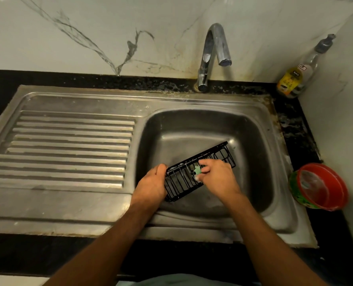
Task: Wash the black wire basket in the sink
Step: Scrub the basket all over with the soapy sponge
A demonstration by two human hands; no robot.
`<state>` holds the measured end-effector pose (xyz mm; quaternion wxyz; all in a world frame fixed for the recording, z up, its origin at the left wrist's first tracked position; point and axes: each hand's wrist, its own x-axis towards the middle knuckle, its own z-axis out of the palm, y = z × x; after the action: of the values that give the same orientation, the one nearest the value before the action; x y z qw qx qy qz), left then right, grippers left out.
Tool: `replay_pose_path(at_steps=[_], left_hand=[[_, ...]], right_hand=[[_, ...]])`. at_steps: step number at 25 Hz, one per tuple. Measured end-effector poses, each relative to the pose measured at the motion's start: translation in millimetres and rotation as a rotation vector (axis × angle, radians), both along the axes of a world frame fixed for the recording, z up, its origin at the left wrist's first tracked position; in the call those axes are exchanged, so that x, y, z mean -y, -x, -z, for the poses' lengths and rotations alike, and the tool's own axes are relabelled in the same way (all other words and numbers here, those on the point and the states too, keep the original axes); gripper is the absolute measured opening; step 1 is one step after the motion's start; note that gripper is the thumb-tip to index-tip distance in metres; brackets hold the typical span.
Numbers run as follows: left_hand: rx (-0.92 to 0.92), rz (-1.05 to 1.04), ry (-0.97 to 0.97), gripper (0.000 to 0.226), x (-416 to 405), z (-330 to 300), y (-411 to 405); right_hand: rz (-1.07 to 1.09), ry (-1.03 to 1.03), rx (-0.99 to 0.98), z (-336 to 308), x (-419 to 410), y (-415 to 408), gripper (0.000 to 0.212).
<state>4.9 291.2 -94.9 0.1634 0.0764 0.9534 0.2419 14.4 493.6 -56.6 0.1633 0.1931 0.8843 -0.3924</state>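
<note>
In front of me a white marble wall (89, 27) with grey veins rises behind the black speckled counter (47, 78); another white wall (340, 104) closes the right corner.

- The black wire basket (200, 172) slants across the sink (254, 124) bowl, held by the left hand (150, 185) and right hand (216, 176), filling its near half.
- The bowl's far half lies open beneath the tap (214, 54).
- The ribbed drainboard (68, 149) at left stands bare.
- A bottle (299, 73) and a red tub (319, 186) crowd the right counter.
</note>
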Motion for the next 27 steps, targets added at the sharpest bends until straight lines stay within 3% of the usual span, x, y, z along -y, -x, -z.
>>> replay_pose_path(at_steps=[2, 7, 12, 15, 19, 24, 27], left_hand=[[0.004, -0.012, 0.006, 0.024, 0, -1, 0], [0.004, 0.016, 0.008, 0.024, 0, -2, -1], [0.008, 0.005, 0.013, 0.023, -1, -2, 0], [0.03, -0.014, 0.017, 0.024, -2, -3, 0], [0.044, -0.02, 0.019, 0.025, -1, -5, 0], [0.031, 0.008, 0.014, 0.025, -2, -7, -1], [0.038, 0.0, 0.033, 0.028, -2, -7, 0]], right_hand=[[-0.008, -0.009, 0.002, -2, 3, -1, 0.049], [-0.001, -0.118, -0.032, 6, 7, -4, 0.017], [0.266, 0.12, -0.166, 4, 12, 7, 0.018], [0.052, -0.034, -0.194, 9, 13, 1, 0.02], [-0.2, -0.149, -0.008, 0, -10, -16, 0.02], [-0.139, -0.139, -0.195, -5, 4, 13, 0.029], [-0.217, -0.212, -0.217, 3, 12, 7, 0.027]])
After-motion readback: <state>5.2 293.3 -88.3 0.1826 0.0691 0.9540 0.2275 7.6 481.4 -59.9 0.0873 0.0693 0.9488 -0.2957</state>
